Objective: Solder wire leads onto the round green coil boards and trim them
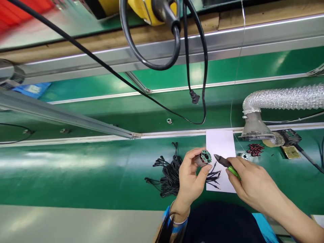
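The small cylinder is held over the left edge of the white sheet of paper. Its long axis lies roughly sideways, and its round end faces right, toward the cutters. The cutters point the opposite way: dark tips aim left at that round end, and the handle slopes down and right across the sheet.

The left hand pinches the cylinder between thumb and fingertips, with the fingers curled closed around its grey body. The right hand is clenched on the cutters' green handle, which is mostly hidden inside the grip. Whether the tips touch the cylinder cannot be told.

The cylinder is short and grey, capped by a green circuit disc with a dark centre and pale spots round its rim.

A bundle of black wires lies just left of the sheet, with a few loose ends spilling onto it. Just right of the sheet sits a pile of red rings, under a silver hose.
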A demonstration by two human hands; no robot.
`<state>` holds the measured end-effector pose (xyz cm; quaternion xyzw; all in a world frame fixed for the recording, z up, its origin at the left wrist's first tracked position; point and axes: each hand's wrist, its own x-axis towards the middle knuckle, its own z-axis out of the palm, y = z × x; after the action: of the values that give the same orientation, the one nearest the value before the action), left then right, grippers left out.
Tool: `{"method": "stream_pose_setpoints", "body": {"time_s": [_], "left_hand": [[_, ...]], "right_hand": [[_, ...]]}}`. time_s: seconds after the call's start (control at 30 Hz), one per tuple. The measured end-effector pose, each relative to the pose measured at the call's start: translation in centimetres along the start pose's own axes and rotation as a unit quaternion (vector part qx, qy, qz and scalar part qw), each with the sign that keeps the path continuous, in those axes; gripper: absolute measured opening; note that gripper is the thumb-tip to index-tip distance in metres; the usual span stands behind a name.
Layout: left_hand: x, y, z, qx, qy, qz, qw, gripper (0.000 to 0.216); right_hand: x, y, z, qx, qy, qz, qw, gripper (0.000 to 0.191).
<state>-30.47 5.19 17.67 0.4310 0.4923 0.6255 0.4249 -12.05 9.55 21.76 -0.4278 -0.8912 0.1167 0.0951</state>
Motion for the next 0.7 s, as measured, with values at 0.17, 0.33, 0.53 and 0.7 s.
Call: {"method": "stream_pose_setpoints", "body": {"time_s": [0.17,0.33,0.53,0.7], "left_hand": [[-0.11,-0.18,0.02,0.055,0.011,0.060,0.997,0.045],[-0.27,-0.31,-0.13,0.109,-0.002,0.078,0.991,0.049],[-0.38,-0.63,-0.30,0.151,0.002,0.089,0.985,0.050],[-0.23,-0.98,-0.43,0.168,0.007,0.124,0.978,0.048]], "right_hand": [[-0.15,-0.35,-0.24,-0.025,0.010,-0.013,1.000,0.019],[0.12,-0.46,-0.38,-0.035,0.024,-0.028,0.999,0.022],[0.35,-0.49,-0.35,-0.027,0.020,-0.036,0.999,0.022],[0.46,-0.46,-0.39,-0.025,-0.016,-0.008,1.000,0.022]]}}
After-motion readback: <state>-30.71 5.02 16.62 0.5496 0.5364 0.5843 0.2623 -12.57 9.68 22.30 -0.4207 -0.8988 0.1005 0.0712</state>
